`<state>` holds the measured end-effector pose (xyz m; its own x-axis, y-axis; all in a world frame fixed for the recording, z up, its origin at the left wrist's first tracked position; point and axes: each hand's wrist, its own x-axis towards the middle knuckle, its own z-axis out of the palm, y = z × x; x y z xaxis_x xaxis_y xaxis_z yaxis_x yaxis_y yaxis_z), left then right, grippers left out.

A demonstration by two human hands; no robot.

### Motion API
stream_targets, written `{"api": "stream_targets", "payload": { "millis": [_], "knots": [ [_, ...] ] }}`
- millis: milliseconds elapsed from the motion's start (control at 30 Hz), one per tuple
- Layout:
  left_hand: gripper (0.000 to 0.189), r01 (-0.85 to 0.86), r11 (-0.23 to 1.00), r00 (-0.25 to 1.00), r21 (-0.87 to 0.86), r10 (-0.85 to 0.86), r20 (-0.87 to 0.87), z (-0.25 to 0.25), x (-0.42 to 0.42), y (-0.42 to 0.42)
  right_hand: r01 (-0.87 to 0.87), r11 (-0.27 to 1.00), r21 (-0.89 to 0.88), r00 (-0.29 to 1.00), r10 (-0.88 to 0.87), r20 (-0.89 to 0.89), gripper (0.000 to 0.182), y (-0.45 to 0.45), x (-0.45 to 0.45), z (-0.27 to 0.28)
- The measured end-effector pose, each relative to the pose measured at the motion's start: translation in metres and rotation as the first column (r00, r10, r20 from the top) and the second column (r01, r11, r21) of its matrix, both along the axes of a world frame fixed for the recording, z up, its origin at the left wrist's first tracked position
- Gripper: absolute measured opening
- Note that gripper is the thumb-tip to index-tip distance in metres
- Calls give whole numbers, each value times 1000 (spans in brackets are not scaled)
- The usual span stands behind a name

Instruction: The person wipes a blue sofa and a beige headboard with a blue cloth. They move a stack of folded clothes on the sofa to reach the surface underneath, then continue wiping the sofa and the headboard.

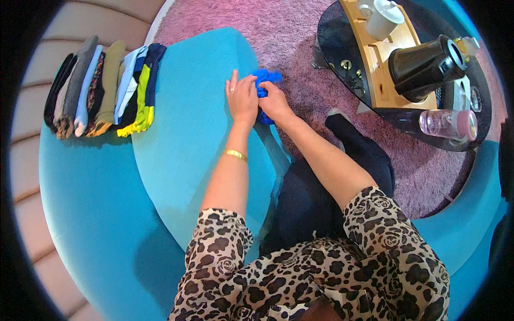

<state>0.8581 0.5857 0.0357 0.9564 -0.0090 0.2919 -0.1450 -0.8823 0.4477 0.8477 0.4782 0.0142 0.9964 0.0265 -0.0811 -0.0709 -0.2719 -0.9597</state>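
Observation:
A bunched bright blue cloth (267, 76), perhaps a garment, is at the edge of the turquoise seat cushion (192, 100), partly hidden by both hands. My right hand (275, 103) grips it with bent fingers. My left hand (242, 98) is beside it, the index finger bent onto the cloth and the outer fingers stretched away; its thumb is hidden. To the left, a row of folded clothes (108, 84) stands on edge, in black, grey, light blue, olive, navy and yellow-green.
At the right stands a black oval table (345, 52). On it are a wooden tray (375, 74) with a white lidded mug (383, 20), a dark pitcher (421, 70), and a pink-capped clear bottle (441, 123). A pinkish shaggy rug (297, 52) covers the floor. The padded backrest (30, 160) curves along the left.

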Motion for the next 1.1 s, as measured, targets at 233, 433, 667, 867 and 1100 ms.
{"api": "stream_targets", "payload": {
  "millis": [233, 433, 667, 867, 1100],
  "knots": [
    [31, 77, 982, 995, 172, -66, -71, 24, -139, -11, -581, 661, -476, 812, 511, -281, 27, -52, -59, -115],
    [31, -187, 867, 972, -462, 231, 40, 29, -197, -13, -267, 852, -450, 952, 305, 12, 34, -18, -101, 53],
    [49, -519, 357, 577, -777, 817, -10, 39, -246, 83, -544, 823, 160, 835, 514, 196, 57, 72, -149, 105],
    [58, -694, 703, 671, -154, 710, 214, 44, -273, 144, -299, 860, -413, 760, 476, 443, 44, 79, -180, 46],
    [39, -424, 905, 901, 45, 416, 122, 25, -220, 119, -215, 772, -598, 741, 528, 415, 38, 73, -186, 38]
  ]
}}
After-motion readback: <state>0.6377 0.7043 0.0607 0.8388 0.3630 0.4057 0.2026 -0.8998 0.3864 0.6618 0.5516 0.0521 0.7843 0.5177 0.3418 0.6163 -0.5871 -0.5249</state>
